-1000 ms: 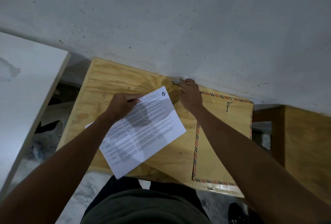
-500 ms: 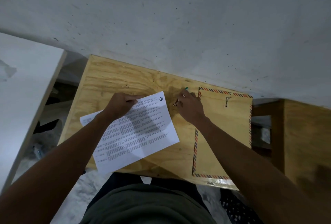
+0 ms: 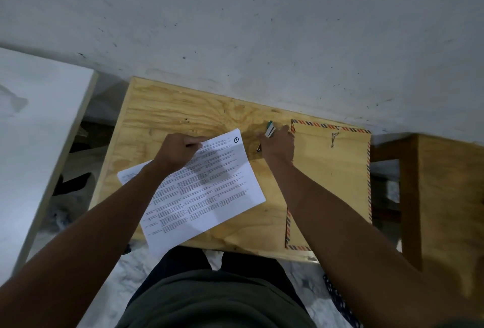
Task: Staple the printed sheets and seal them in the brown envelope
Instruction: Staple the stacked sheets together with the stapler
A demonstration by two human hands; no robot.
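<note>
A small green-and-white stapler [image 3: 269, 129] has been lifted off the table [image 3: 183, 115] near its far edge since the earlier frame and is clasped in the right hand [image 3: 278, 144]. The printed sheets [image 3: 201, 191] are pinched at their top edge by the left hand [image 3: 176, 150]. The brown envelope [image 3: 337, 170] is laid flat at the table's right edge.

Two hands [image 3: 178, 152], one brown envelope [image 3: 332, 170], one stapler [image 3: 269, 130], one plywood table [image 3: 183, 115].
</note>
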